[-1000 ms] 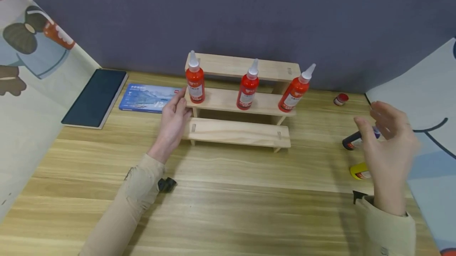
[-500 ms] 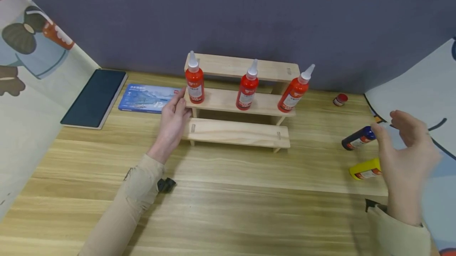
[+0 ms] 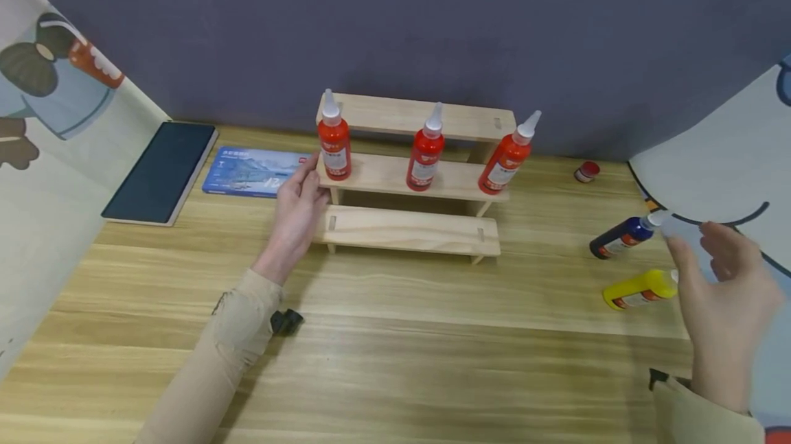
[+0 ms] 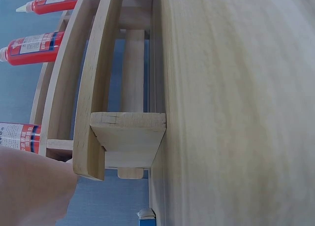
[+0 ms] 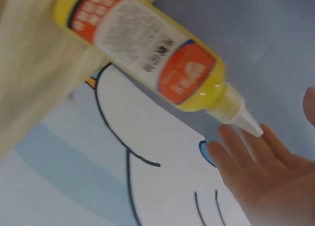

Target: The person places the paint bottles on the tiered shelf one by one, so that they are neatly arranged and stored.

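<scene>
A three-step wooden rack (image 3: 408,230) stands against the back wall. Its middle step carries three red squeeze bottles with pale pointed caps: the left bottle (image 3: 334,149), the middle bottle (image 3: 424,162) and the right bottle (image 3: 505,166). My left hand (image 3: 295,214) grips the rack's left end at the middle step; its fingertips are partly hidden. On the right, my right hand (image 3: 729,293) is held open with thumb and fingers spread. Its fingers are beside the cap of a yellow squeeze bottle (image 3: 639,289), close in the right wrist view. A dark blue squeeze bottle (image 3: 620,238) is just behind the yellow one.
A blue flat box (image 3: 253,171) lies left of the rack, partly behind my left hand. Farther left is a dark-covered book (image 3: 163,169). A small red-lidded jar (image 3: 587,171) sits at the back right. Printed panels border both sides of the table.
My right hand has moved right and toward me, uncovering more of the dark blue and yellow bottles. My left hand keeps its place on the rack.
</scene>
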`<state>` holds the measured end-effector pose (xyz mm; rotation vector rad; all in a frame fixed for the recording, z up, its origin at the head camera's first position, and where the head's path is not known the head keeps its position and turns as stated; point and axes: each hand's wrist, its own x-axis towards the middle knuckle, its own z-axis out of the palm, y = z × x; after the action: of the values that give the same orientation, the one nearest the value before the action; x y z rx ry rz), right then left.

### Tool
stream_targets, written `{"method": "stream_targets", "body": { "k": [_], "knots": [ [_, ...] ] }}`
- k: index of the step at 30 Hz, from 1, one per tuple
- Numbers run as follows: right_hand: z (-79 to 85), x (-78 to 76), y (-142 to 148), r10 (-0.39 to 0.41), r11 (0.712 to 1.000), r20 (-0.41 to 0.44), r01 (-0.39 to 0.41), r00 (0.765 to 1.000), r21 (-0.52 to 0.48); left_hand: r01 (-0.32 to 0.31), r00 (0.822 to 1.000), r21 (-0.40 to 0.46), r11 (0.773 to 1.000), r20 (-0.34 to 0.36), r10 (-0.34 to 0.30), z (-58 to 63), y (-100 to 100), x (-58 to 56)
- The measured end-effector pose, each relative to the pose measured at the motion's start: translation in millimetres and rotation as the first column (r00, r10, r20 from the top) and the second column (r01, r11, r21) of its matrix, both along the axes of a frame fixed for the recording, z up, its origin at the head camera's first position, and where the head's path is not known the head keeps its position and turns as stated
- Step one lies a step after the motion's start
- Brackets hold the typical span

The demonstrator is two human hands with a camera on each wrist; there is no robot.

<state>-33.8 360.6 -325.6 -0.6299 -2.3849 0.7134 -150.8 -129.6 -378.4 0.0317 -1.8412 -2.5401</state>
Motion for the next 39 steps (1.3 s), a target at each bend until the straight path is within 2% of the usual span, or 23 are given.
{"method": "stream_targets", "body": {
  "k": [4, 9, 15, 20, 28, 31, 39],
  "knots": [
    [-6.4, 1.3, 4, -0.005, 1.000, 0.086, 0.007, 0.996, -0.022, -0.001, 1.000, 0.014, 1.000, 0.006, 0.000, 0.5, -1, 0.7],
    [-15.2, 2.5, 11, 0.037, 0.999, 0.107, -0.038, 0.994, 0.005, 0.000, 1.000, 0.036, 0.999, 0.003, 0.000, 0.0, -1, 0.6],
    [-24.0, 4.7, 17, 0.015, 1.000, 0.198, -0.015, 0.980, 0.000, 0.006, 1.000, 0.027, 1.000, -0.001, -0.006, -0.5, -1, 0.4],
    [-28.3, 6.6, 21, 0.016, 1.000, 0.223, -0.017, 0.975, 0.001, 0.004, 1.000, 0.026, 1.000, -0.004, -0.004, -1.0, -1, -0.2],
    [-29.9, 7.4, 29, 0.061, 0.998, 0.337, -0.058, 0.940, -0.019, 0.000, 1.000, 0.023, 1.000, 0.007, 0.000, -0.6, -1, -0.5],
    [-32.0, 8.1, 32, 0.088, 0.996, 0.348, -0.089, 0.933, -0.014, 0.000, 1.000, 0.023, 1.000, 0.007, 0.000, -1.0, -1, -0.9],
    [-39.4, 10.5, 36, 0.159, 0.984, 0.308, -0.176, 0.938, 0.030, 0.004, 1.000, 0.013, 1.000, 0.001, -0.004, -0.2, 0, -0.1]
  ]
}}
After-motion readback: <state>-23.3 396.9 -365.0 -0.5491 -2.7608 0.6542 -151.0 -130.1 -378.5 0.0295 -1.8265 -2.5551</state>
